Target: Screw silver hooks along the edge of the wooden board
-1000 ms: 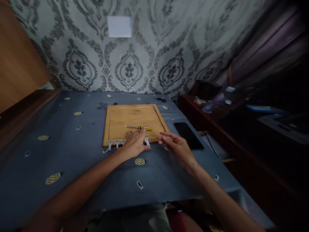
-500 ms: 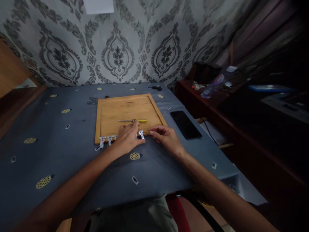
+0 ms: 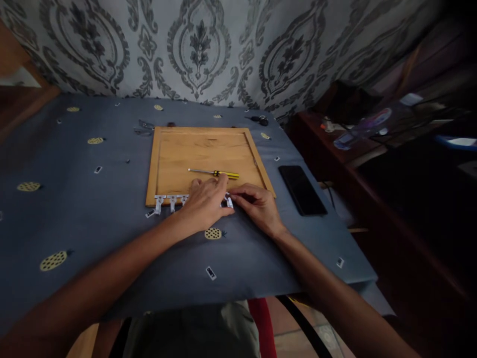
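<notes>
A framed wooden panel (image 3: 208,149) lies on the cloth-covered table. Along its near edge runs a metal hook rail (image 3: 172,200) with several hooks hanging over the side. My left hand (image 3: 206,201) rests across the rail with fingers spread and thumb apart, hiding the rail's middle. Just beyond its fingertips a screwdriver (image 3: 227,175) with a yellow and black handle lies on the panel. At the rail's right end, beside the last hook (image 3: 229,202), the thumb and fingers of my right hand (image 3: 259,206) are pinched together; whatever is between them is too small to make out.
A black phone (image 3: 301,190) lies right of the panel. Behind it are keys (image 3: 260,120); glasses (image 3: 144,127) lie at its far left corner. A plastic bottle (image 3: 367,129) leans on the dark red furniture at right. A patterned curtain (image 3: 197,49) hangs behind the table.
The view has tilted down and shifted. My right fingertips have come in closer to the last hook and my left hand. My left hand stays spread over the rail.
</notes>
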`<state>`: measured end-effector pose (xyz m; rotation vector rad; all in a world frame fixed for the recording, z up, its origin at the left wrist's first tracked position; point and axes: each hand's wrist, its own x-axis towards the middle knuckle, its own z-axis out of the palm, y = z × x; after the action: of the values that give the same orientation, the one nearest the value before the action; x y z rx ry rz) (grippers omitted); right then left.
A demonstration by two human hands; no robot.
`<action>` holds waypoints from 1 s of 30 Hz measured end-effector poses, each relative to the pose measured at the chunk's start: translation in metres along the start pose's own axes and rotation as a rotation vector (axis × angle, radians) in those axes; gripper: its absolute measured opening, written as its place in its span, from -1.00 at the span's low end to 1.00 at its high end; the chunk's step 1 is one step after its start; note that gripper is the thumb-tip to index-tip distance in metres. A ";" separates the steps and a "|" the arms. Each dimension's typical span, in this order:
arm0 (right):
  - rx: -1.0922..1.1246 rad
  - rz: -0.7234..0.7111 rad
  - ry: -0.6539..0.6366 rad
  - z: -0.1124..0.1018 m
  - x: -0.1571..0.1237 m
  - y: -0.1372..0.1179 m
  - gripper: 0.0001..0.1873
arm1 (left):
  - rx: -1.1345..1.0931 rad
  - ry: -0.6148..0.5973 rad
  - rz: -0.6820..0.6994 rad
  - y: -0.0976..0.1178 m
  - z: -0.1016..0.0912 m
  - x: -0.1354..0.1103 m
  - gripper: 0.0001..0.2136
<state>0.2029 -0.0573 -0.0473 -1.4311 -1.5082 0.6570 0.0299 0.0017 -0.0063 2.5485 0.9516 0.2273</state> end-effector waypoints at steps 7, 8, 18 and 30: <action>-0.105 -0.054 0.013 0.002 -0.001 0.003 -0.88 | -0.004 -0.003 0.003 0.001 -0.001 0.001 -0.52; -0.113 -0.079 0.017 0.002 -0.002 0.003 -0.88 | -0.008 -0.002 0.006 0.001 -0.001 0.001 -0.52; -0.114 -0.132 0.030 0.003 -0.001 0.003 -0.90 | -0.008 -0.007 0.013 0.001 -0.001 0.001 -0.49; -0.143 -0.191 0.005 0.001 -0.002 0.000 -0.84 | -0.006 0.007 0.026 0.002 -0.002 0.000 -0.57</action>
<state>0.2020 -0.0594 -0.0487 -1.3704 -1.6910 0.4361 0.0301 0.0010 -0.0035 2.5576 0.9201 0.2466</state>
